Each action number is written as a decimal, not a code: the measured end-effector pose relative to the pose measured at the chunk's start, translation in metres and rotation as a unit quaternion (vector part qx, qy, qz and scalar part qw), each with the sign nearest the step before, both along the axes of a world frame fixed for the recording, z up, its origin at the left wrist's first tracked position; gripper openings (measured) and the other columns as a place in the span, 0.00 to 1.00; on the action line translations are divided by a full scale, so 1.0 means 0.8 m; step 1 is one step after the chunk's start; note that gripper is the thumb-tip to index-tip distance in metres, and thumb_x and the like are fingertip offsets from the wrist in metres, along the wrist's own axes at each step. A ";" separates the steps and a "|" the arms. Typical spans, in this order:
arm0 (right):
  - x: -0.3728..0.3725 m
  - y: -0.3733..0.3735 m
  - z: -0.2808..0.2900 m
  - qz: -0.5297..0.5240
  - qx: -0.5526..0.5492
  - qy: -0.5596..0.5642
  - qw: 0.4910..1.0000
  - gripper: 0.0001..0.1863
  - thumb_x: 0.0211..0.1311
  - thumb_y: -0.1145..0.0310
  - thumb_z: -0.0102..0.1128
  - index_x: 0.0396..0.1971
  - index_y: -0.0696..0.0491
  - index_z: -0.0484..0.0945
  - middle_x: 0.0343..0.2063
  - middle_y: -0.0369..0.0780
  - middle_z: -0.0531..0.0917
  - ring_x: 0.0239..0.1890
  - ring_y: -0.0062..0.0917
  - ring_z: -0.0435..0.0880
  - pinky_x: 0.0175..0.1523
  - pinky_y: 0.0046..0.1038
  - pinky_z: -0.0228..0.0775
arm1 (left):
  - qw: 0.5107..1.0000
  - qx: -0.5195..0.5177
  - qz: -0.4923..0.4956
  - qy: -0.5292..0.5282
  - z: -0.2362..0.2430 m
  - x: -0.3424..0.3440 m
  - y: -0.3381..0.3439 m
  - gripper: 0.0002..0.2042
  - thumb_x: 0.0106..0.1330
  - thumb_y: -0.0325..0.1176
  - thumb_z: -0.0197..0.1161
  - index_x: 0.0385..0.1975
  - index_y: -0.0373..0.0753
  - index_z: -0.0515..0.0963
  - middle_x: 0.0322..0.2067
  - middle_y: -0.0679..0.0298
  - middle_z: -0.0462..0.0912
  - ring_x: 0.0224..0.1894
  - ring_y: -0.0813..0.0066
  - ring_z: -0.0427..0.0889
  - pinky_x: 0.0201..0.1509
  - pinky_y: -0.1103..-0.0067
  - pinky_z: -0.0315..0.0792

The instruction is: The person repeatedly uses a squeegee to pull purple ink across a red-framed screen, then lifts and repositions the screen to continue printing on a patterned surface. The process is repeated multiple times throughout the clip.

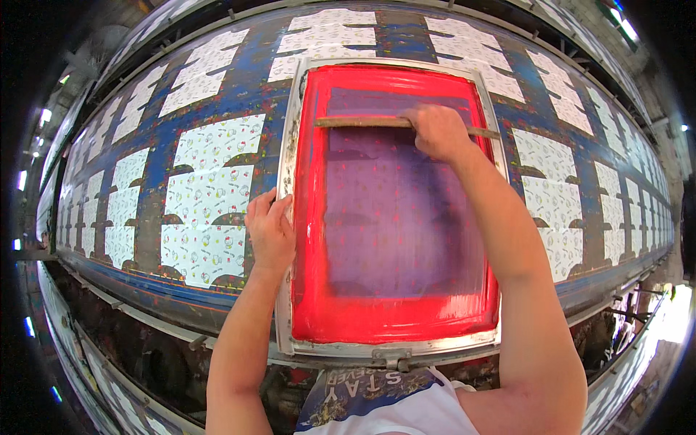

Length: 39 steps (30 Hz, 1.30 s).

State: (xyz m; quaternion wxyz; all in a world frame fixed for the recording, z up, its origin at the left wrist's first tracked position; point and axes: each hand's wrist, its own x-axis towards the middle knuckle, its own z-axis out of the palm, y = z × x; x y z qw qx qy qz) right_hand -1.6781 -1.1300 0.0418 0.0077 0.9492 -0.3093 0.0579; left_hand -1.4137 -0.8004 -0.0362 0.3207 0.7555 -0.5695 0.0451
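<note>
A screen printing frame [288, 138] lies in front of me on a long table, its pale metal border around a mesh [391, 232] that looks purple. Bright red ink [391, 322] coats the margins of the mesh. My right hand [438, 132] grips the top of a squeegee [362, 122], which spans the mesh near its far end. The blade under the bar is hidden. At the frame's left side, my left hand [271, 226] rests on the border with its fingers bent over the edge; the thumb's grip is partly hidden.
White fabric pieces with small coloured prints lie in rows on the blue, ink-spotted table [156, 170], such as one fabric piece [206, 210] left of the frame and another fabric piece [551, 210] right of it. A metal clamp [391, 358] sits at the frame's near edge, beside the table rail [196, 339].
</note>
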 end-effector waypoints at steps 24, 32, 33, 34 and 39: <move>0.041 -0.099 0.015 -0.012 0.009 0.015 1.000 0.17 0.61 0.73 0.63 0.49 0.50 0.89 0.45 0.50 0.92 0.53 0.49 0.91 0.57 0.53 0.84 | 1.000 0.005 0.010 -0.029 0.011 -0.003 -0.011 0.20 0.65 0.18 0.63 0.55 0.42 0.89 0.59 0.50 0.85 0.62 0.44 0.80 0.70 0.53 0.72; 0.036 -0.083 0.029 -0.002 0.054 0.018 0.998 0.17 0.59 0.70 0.62 0.47 0.54 0.91 0.44 0.55 0.92 0.52 0.51 0.92 0.58 0.53 0.83 | 1.000 0.000 0.003 -0.025 0.007 -0.002 -0.009 0.19 0.65 0.18 0.62 0.54 0.41 0.89 0.59 0.50 0.85 0.63 0.44 0.79 0.71 0.52 0.71; 0.031 -0.072 0.032 0.005 0.060 0.031 0.998 0.17 0.58 0.70 0.62 0.46 0.54 0.91 0.44 0.54 0.92 0.51 0.51 0.92 0.58 0.53 0.83 | 1.000 -0.003 0.003 -0.026 0.007 -0.002 -0.009 0.19 0.65 0.19 0.62 0.54 0.41 0.89 0.58 0.50 0.85 0.63 0.44 0.79 0.71 0.52 0.71; 0.026 -0.060 0.036 0.013 0.065 0.042 0.997 0.17 0.58 0.69 0.62 0.46 0.53 0.91 0.44 0.54 0.92 0.51 0.51 0.92 0.57 0.53 0.84 | 1.000 -0.009 0.002 -0.027 0.006 -0.002 -0.010 0.19 0.66 0.19 0.62 0.53 0.41 0.89 0.58 0.50 0.85 0.63 0.44 0.79 0.71 0.52 0.71; -0.011 0.037 0.048 0.019 0.049 0.082 0.995 0.16 0.55 0.68 0.64 0.42 0.54 0.91 0.41 0.54 0.92 0.47 0.52 0.93 0.53 0.54 0.85 | 0.998 -0.034 0.000 -0.045 -0.001 0.003 -0.008 0.17 0.67 0.20 0.62 0.52 0.41 0.90 0.56 0.50 0.87 0.61 0.45 0.81 0.69 0.53 0.72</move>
